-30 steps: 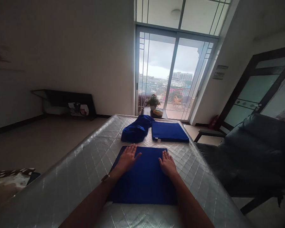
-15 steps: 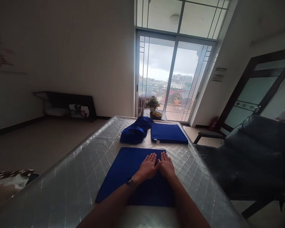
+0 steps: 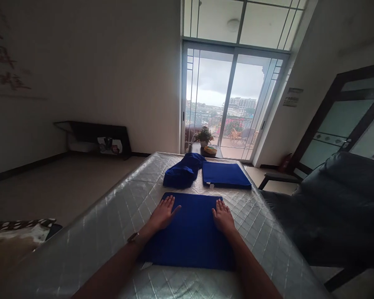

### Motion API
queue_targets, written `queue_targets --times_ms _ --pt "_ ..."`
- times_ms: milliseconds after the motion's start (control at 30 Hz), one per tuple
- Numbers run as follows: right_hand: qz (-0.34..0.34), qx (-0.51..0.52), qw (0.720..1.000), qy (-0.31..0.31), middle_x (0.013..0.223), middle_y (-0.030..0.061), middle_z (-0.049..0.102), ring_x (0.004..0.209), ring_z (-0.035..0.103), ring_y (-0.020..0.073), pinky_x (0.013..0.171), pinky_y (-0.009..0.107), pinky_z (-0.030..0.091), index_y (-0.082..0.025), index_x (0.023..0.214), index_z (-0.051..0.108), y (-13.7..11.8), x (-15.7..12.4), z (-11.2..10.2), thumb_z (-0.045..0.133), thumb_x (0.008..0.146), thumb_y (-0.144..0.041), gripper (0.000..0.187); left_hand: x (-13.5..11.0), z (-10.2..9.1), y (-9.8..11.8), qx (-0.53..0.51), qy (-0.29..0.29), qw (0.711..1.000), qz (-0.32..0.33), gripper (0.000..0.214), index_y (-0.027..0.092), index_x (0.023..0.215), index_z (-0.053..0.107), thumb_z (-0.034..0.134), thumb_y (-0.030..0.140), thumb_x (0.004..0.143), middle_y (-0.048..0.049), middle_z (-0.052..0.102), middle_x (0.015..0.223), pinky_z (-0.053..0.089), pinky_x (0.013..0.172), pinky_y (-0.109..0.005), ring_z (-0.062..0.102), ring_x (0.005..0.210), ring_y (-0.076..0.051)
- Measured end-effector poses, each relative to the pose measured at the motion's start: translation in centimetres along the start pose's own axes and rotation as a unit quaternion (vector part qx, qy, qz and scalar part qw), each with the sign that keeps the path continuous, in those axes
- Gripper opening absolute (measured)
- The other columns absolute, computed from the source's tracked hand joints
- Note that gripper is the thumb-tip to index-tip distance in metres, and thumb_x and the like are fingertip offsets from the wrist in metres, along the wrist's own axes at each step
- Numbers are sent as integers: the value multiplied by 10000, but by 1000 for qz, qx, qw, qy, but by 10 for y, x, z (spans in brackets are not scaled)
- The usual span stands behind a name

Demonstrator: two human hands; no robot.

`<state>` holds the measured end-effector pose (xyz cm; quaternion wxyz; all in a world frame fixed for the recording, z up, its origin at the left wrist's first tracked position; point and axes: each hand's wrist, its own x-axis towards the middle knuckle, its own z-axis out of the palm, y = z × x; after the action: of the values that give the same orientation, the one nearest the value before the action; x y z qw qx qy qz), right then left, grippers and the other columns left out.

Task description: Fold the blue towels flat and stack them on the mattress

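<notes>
Fingers (image 3: 168, 202) nearly together, thumbs out, I see left hand (image 3: 162, 216) and right hand (image 3: 223, 218) palm-down on the blue cloth (image 3: 193, 236), lower centre, at opposite edges, presumably to hold it flat.

From where I stand, nothing here can be read for certain. Red characters (image 3: 13, 82) run down the left wall (image 3: 112, 74), Chinese by their look (too dim and smeared for me to make out even one surely). On the right wall (image 3: 311, 62), beside the glass door (image 3: 232, 74), is a small notice (image 3: 291, 101) with rows of dark print, too blurred to read. A white tag (image 3: 211, 186) sticks out from the far blue pad (image 3: 227, 174); any lettering on it is too small to tell.
</notes>
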<state>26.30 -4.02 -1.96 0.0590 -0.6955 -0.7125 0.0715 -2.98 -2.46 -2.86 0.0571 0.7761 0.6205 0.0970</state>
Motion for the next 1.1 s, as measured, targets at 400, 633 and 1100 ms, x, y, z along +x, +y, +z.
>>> queue_targets --times_ms 400,633,1100 --pt "-5 -20 1000 8 1604 78 161 1477 108 188 1184 349 68 -68 1526 210 1 -1 0 167 993 -391 624 -1 2 -4 13 11 1000 -7 881 80 1502 291 100 700 907 -124 235 1588 146 1222 -415 191 1483 -242" --pt "0 -26 1000 6 1605 69 153 1479 98 185 1182 352 84 -77 1528 200 0 0 1 177 996 -404 625 -4 -7 2 10 -4 1000 -11 906 46 1499 280 92 702 903 -145 220 1589 132 1227 -419 175 1486 -253" --pt "-12 -19 1000 16 1598 81 172 1480 87 199 1188 369 70 -61 1522 213 0 -33 -6 164 997 -416 636 -2 1 -1 29 8 999 -16 878 54 1503 269 84 681 917 -129 231 1592 160 1220 -434 195 1482 -252"
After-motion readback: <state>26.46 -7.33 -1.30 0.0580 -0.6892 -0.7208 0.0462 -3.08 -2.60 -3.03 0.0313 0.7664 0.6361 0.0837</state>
